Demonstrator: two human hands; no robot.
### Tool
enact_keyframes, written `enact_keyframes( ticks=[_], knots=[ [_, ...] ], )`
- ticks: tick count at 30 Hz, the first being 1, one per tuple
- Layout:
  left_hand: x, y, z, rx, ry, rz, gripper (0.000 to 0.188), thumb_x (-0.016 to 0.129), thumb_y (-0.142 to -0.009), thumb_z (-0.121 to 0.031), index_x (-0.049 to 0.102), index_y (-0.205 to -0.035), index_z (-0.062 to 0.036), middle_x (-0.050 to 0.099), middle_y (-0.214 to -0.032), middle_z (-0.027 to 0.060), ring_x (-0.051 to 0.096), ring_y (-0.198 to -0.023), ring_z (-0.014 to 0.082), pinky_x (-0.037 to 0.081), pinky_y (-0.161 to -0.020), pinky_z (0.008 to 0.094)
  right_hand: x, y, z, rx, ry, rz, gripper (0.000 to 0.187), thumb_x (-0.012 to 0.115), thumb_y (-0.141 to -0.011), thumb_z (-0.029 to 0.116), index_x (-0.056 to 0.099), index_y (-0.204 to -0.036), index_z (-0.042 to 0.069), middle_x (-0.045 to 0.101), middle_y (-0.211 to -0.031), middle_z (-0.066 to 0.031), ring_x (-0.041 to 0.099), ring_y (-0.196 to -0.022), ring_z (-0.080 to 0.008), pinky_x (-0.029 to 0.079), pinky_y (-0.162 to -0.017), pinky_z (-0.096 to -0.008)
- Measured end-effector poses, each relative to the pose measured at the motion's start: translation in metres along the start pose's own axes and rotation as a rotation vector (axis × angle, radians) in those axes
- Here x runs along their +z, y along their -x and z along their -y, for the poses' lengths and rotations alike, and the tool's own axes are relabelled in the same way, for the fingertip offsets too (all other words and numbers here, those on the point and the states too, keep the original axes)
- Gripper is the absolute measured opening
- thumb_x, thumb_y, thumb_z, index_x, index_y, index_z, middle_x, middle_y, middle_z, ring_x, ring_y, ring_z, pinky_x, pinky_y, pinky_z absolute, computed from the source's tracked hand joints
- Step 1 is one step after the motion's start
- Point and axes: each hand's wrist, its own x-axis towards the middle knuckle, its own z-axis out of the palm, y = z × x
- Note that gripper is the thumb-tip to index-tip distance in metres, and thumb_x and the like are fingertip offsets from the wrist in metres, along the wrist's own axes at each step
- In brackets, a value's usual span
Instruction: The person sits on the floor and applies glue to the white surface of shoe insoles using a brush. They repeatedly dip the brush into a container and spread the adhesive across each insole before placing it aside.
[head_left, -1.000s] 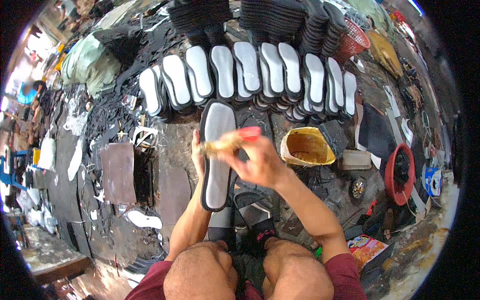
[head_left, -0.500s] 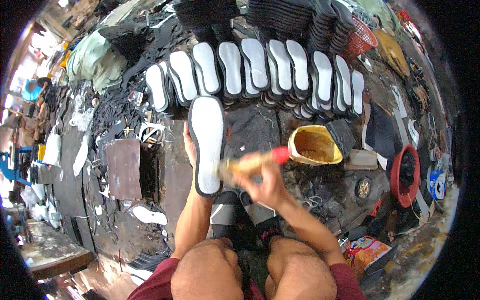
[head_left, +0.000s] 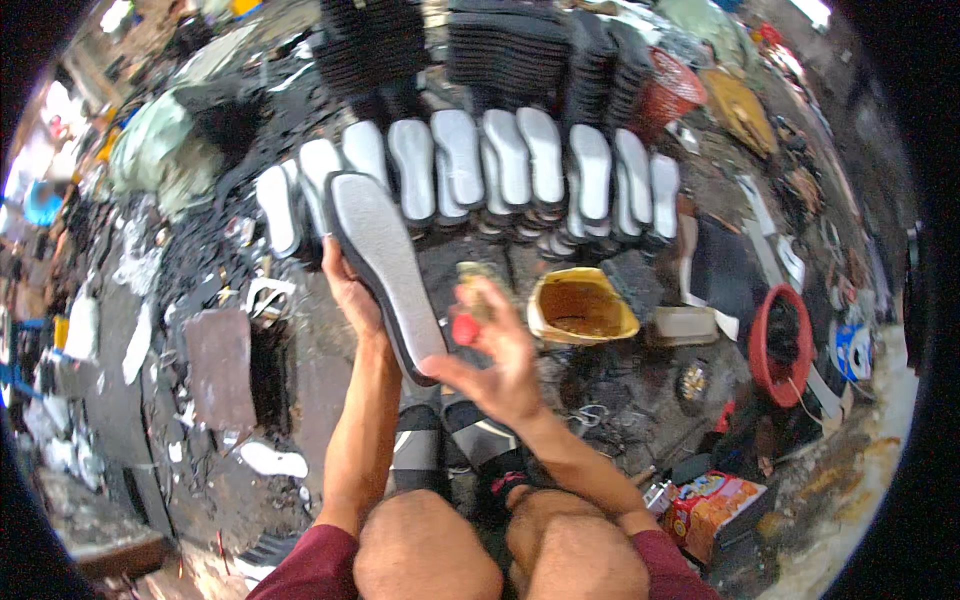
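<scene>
A shoe sole (head_left: 388, 265) with a pale grey-white face and black rim slants in front of me, its narrow end toward me. Fingers of my left hand (head_left: 352, 298) grip its left edge and reach beneath it. My right hand (head_left: 502, 358) holds a blurred brush (head_left: 467, 329) with a red handle end, its bristles pointing away from me. The right thumb touches the sole's near end. Just right of that hand stands a yellow-rimmed container (head_left: 632, 325) with brown, glue-like stuff inside. Beyond, white-faced soles (head_left: 457, 165) lie in a curved row of overlapping piles.
Tall stacks of black soles (head_left: 508, 65) rise behind the row. To the right are a red basin (head_left: 758, 350), a red basket (head_left: 668, 90) and a pale block (head_left: 685, 325). A brown board (head_left: 222, 370) and black scraps lie at left. My knees are close below.
The sole has tilted, its far end swinging left. My right hand has brought the brush off the sole's face and turned its red end toward me; the thumb now meets the sole's near end.
</scene>
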Motion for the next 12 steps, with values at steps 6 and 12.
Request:
enact_keyframes(
  ticks=[6, 12],
  knots=[
    [0.063, 0.022, 0.031, -0.061, -0.38, 0.453, 0.092, 0.03, -0.097, -0.072, 0.026, -0.156, -0.0027, 0.025, -0.163, 0.0124, 0.024, -0.149, 0.0312, 0.021, -0.117, 0.0465, -0.049, -0.012, 0.003, -0.138, 0.029, -0.318, 0.101, 0.089, -0.069, 0.01, 0.028, -0.15, -0.002, 0.054, -0.134, -0.0192, 0.063, -0.112, -0.0231, 0.053, -0.093, -0.0339],
    [-0.032, 0.04, 0.005, -0.265, -0.848, 0.506, 0.104, 0.038, -0.084, -0.085, 0.039, -0.152, -0.0056, 0.037, -0.158, 0.0116, 0.037, -0.144, 0.0316, 0.026, -0.115, 0.0464, -0.247, -0.099, -0.038, -0.15, 0.533, -0.652, 0.071, 0.074, -0.075, -0.01, 0.042, -0.137, 0.001, 0.056, -0.12, -0.0103, 0.062, -0.105, -0.0183, 0.054, -0.089, -0.028]
  ],
)
